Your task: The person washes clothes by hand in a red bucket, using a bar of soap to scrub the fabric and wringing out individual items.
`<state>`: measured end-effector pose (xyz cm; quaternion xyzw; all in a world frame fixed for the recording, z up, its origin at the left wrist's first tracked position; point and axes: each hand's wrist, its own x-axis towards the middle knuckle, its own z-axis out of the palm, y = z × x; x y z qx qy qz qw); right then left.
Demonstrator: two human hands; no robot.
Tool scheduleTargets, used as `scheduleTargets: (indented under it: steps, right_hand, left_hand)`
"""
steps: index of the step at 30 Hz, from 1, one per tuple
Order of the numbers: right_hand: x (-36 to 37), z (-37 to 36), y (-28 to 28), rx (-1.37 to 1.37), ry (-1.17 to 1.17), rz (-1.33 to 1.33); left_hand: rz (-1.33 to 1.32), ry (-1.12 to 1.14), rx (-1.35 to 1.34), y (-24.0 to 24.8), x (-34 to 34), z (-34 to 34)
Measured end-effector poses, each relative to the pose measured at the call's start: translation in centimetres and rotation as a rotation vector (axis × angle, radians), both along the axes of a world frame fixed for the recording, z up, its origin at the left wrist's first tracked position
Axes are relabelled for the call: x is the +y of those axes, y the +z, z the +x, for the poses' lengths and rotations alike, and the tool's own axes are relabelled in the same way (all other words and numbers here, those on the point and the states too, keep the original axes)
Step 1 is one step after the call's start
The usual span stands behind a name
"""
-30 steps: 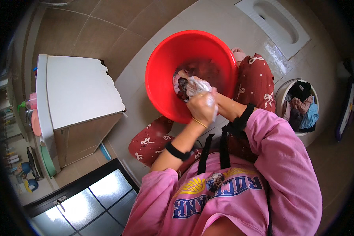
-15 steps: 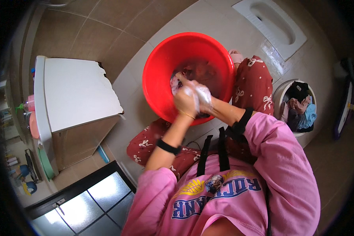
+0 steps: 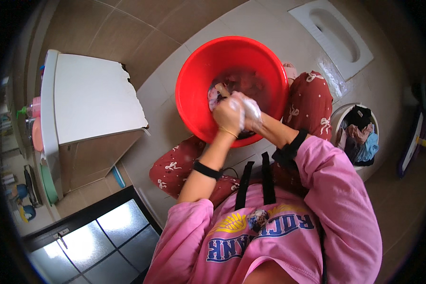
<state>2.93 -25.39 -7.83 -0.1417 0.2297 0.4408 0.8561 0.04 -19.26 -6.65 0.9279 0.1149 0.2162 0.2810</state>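
Both my hands are closed and pressed together inside the red tub (image 3: pixel 192 102), knuckle against knuckle. White suds coat my right hand (image 3: pixel 249 110) and parts of my left hand (image 3: pixel 228 113). Whatever the fingers grip is hidden between the two hands. Just beyond them a pale patterned cloth (image 3: pixel 213 96) shows, and I cannot tell whether it runs into my grip. Dark reddish wet laundry (image 3: pixel 246 84) lies deeper in the tub, partly under my hands.
A white bucket (image 3: pixel 336 118) of clothes stands to the right. Beyond it a squat toilet (image 3: pixel 359 59) is set in the floor. A white-topped cabinet (image 3: pixel 97 102) stands at left, above a dark-framed glass panel (image 3: pixel 99 241). My patterned trouser legs (image 3: pixel 312 102) flank the tub.
My hands stay clasped together over the laundry, with their pose slightly shifted. The whole view has swung a little, so the tub appears slightly farther right.
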Motion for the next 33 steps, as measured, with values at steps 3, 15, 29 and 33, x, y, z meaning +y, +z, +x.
scheduleTargets:
  steps: [3,15,29,33]
  right_hand:
    - [-1.6,1.0,2.4,-0.207,0.224,-0.132]
    - [-2.9,3.0,2.6,-0.974,0.001,-0.883]
    - [-2.7,1.0,1.3,-1.144,0.348,-0.504]
    - [-3.0,0.6,1.9,-1.3,0.618,-0.547]
  left_hand:
    - [-0.171,0.106,0.403,-0.6,5.4,1.4]
    - [-2.072,-0.218,0.662,3.4,6.5,-2.3]
    - [-2.139,-0.199,0.438,2.4,6.6,-3.8]
    - [-1.879,-0.149,0.366,2.6,7.0,-4.0]
